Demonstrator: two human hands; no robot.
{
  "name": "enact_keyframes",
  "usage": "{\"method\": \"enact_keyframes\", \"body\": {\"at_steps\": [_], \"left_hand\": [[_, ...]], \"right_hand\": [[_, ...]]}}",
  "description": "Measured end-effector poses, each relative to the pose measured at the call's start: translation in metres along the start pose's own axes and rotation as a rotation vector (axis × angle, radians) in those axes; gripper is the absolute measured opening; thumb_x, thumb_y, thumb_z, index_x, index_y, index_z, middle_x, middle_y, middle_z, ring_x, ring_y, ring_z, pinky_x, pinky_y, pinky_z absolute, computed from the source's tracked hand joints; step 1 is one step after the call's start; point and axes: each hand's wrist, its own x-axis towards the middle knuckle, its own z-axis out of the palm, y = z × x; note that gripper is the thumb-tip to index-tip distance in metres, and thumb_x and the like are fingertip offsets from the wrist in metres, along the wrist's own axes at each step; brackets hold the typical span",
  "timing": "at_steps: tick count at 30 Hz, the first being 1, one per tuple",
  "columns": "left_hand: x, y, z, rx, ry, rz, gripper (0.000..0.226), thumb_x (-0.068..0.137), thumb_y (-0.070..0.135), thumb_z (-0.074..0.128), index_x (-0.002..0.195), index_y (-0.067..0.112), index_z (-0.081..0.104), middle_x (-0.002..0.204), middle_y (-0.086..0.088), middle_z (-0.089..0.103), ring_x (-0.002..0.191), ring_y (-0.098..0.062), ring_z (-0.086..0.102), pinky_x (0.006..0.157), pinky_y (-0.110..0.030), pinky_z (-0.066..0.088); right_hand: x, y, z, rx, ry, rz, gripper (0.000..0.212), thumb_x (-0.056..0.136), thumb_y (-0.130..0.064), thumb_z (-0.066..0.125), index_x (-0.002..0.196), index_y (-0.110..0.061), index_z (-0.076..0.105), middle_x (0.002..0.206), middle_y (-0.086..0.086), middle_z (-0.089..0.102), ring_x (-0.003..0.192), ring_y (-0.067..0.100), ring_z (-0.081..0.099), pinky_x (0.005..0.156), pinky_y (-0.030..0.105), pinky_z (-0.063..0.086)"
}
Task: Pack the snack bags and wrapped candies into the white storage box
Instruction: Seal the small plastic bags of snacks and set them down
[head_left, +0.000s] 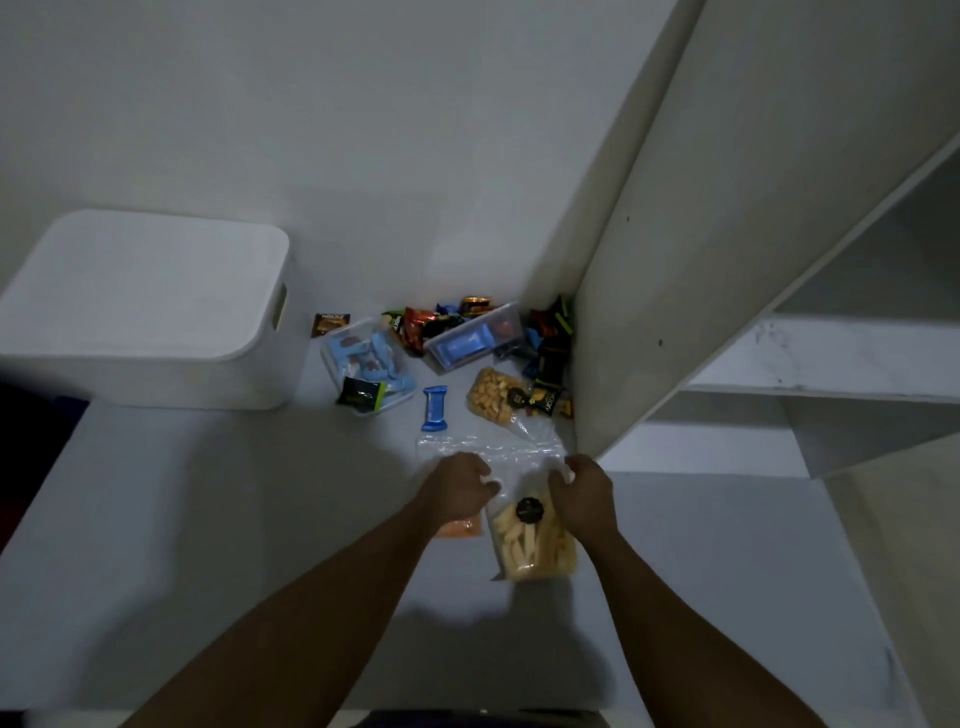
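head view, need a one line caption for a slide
Both hands, left hand and right hand, pinch a clear plastic bag above a snack bag, lidded white storage box at left.

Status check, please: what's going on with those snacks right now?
Both hands, left and right, gripping clear bag. White storage box lidded. Snacks unpacked.

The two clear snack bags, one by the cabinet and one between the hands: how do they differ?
The bag by the cabinet holds small round golden pieces; the bag between the hands holds pale stick-shaped pieces. The first lies untouched beside the candy pile; the second sits under both hands, left hand and right hand. Both are clear with a dark round label.
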Motion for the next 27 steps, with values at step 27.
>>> {"method": "enact_keyframes", "body": {"at_steps": [27], "left_hand": [[0.079, 0.04, -0.022, -0.162, 0.148, 0.124, 0.025, 0.086, 0.004, 0.065, 0.111, 0.001, 0.066, 0.108, -0.016, 0.069, 0.102, -0.031, 0.065, 0.09, -0.035, 0.052]], "right_hand": [[0.071, -0.079, 0.015, 0.202, 0.121, -0.41, 0.023, 0.085, 0.006, 0.051, 0.095, -0.007, 0.067, 0.098, -0.001, 0.053, 0.084, 0.01, 0.053, 0.075, 0.007, 0.039]]}}
